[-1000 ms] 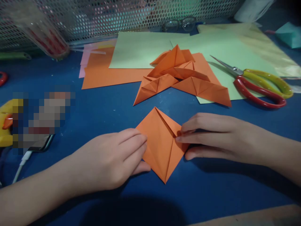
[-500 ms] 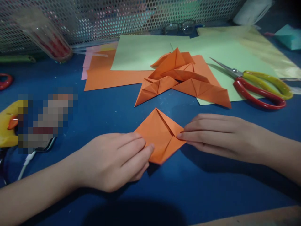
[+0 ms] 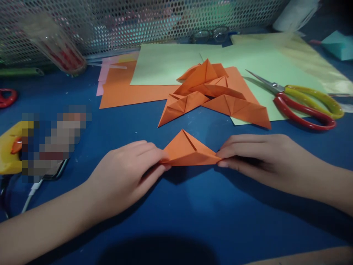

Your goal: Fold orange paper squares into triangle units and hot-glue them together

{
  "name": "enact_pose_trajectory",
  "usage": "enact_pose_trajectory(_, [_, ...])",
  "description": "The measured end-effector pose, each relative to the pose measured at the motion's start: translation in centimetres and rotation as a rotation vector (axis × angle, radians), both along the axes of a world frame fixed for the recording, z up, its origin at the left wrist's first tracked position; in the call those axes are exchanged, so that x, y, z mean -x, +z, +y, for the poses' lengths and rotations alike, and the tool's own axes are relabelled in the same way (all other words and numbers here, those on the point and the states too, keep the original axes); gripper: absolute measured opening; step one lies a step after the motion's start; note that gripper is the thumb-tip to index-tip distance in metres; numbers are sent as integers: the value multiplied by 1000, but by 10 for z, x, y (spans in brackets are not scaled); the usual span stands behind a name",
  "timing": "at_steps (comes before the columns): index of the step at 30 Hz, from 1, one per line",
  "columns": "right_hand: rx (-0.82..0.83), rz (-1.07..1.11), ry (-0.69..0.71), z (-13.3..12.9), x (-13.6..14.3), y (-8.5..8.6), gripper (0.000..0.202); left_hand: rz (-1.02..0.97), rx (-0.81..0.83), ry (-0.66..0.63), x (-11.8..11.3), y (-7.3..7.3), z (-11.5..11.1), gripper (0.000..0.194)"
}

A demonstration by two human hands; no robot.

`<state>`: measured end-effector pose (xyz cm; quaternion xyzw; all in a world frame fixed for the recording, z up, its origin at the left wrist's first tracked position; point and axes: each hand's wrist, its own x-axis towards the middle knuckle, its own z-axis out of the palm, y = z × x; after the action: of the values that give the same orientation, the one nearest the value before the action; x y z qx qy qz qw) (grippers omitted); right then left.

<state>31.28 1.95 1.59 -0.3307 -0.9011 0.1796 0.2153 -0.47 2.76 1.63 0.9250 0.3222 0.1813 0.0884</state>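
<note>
Your left hand (image 3: 128, 171) has its thumb and fingers pinched together on the left corner of the small, folded orange paper piece (image 3: 189, 151), and your right hand (image 3: 267, 158) is clamped the same way on its right corner. The piece stretches between both sets of fingers, its near edge almost straight from one to the other, its peak pointing away from you, with a dark slit running down from that peak. Beyond your fingers, a narrow strip of the blue table (image 3: 129, 123) separates the peak from a cluster of creased orange paper units (image 3: 198, 88). Farther past them lie a flat orange paper sheet (image 3: 129, 94) and pale green paper sheets (image 3: 165, 64). Past your right fingers, well apart, rest metal scissors with red and yellow handles (image 3: 282, 98), their blades pointing away to the left. Left of your left fingers, well apart, a white cable (image 3: 34, 187) meets a pixelated device. On the near side of your fingers, the table surface runs broadly toward you, shadowed in the middle.
</note>
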Motion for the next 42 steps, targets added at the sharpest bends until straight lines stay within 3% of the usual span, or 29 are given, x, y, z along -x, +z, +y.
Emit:
enact_pose_trajectory(4, [5,13,-102,-4,5,-4,9,-52,151,82,-2,5,1,21])
enact_pose_trajectory(7, [-52,-4,-142,-10,8,-8,22,-53,191,122,-5,9,1,26])
enact_pose_trajectory(10, [-142,-38,-146,-15,10,-11,37,-38,141,137,-7,9,-2,29])
enact_pose_trajectory(15, [-170,-92,-127,-17,10,-11,53,-8,-5,31,-8,0,-7,45])
enact_pose_trajectory(18, [-156,-57,-93,-15,11,-11,42,-60,58,-1,-7,-5,-9,50])
enact_pose_trajectory(23, [-127,38,33,-13,17,-9,27,-98,116,-123,-4,-10,-9,22])
enact_pose_trajectory(26, [-126,62,42,-12,18,-7,26,-128,92,-149,-3,-11,-10,20])
enact_pose_trajectory(31, [-9,86,24,-12,17,-6,20,-191,170,-55,-5,-9,-15,24])
enact_pose_trajectory(35, [75,56,-91,-15,21,-8,24,-225,228,67,-9,-10,-16,39])
enact_pose_trajectory(38, [32,40,-150,-18,24,-11,40,-244,228,84,-11,-12,-16,51])
enact_pose_trajectory(42, [-84,21,-118,-20,27,-10,37,-206,152,39,-11,-12,-14,45])
